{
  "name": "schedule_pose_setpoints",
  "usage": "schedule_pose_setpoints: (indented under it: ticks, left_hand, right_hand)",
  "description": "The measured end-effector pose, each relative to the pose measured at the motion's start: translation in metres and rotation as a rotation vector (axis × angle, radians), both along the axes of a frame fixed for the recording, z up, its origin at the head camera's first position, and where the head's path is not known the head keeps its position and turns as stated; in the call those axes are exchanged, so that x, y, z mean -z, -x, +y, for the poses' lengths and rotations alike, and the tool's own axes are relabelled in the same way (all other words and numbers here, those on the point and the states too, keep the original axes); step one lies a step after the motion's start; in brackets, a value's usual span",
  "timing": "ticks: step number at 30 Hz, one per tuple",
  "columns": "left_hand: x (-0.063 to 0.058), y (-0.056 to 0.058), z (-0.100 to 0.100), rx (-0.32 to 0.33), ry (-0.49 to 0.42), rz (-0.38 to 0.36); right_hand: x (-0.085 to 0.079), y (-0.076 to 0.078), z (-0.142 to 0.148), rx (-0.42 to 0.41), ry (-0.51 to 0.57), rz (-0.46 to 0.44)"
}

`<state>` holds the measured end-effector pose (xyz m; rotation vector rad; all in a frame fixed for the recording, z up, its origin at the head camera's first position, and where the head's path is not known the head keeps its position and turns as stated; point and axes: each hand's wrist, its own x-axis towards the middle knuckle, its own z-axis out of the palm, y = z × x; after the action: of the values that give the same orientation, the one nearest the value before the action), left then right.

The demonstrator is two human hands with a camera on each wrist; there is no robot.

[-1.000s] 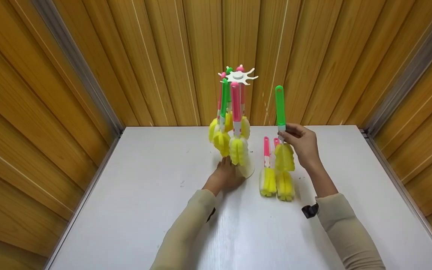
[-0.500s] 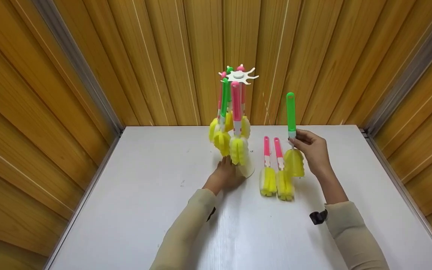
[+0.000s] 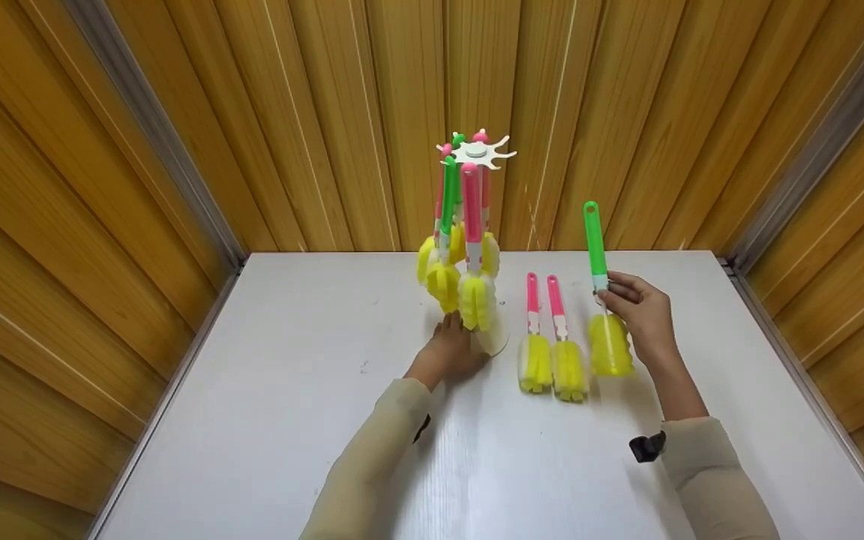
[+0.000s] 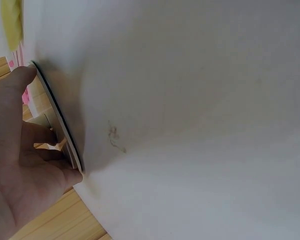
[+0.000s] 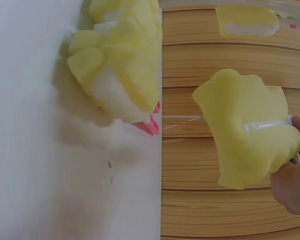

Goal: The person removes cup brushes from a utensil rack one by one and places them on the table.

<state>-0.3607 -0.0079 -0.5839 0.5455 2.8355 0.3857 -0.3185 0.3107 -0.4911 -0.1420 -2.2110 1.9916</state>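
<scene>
The right hand [image 3: 640, 315] pinches a green-handled brush [image 3: 596, 251] in its fingers; 2 pink-handled brushes [image 3: 568, 367] lie left of them. The left hand's [image 3: 447, 356] fingers grip the stand base [image 3: 497, 341].

The left forearm [image 3: 372, 457] and right forearm [image 3: 717, 480] slant inward toward the far edge of the worktop [image 3: 289, 360]. Low down, the left hand [image 3: 448, 354] grips with bent fingers; the right hand [image 3: 643, 311], raised nearer the far right corner, pinches.
</scene>
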Motion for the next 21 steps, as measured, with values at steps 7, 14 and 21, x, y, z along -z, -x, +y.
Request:
schedule_pose_setpoints:
  ticks: [7,14,21]
  left_hand:
    - [0.0,0.0,-0.001,-0.005,0.01,-0.017]
    - [0.002,0.002,0.0,-0.04,-0.009,-0.046]
    - [0.002,0.001,0.0,0.01,0.017,0.004]
  right_hand:
    - [0.009,-0.004,0.006,0.041,0.019,-0.075]
    - [0.009,-0.011,0.005,0.044,0.043,-0.085]
    - [0.035,-0.002,0.01,0.075,0.015,-0.103]
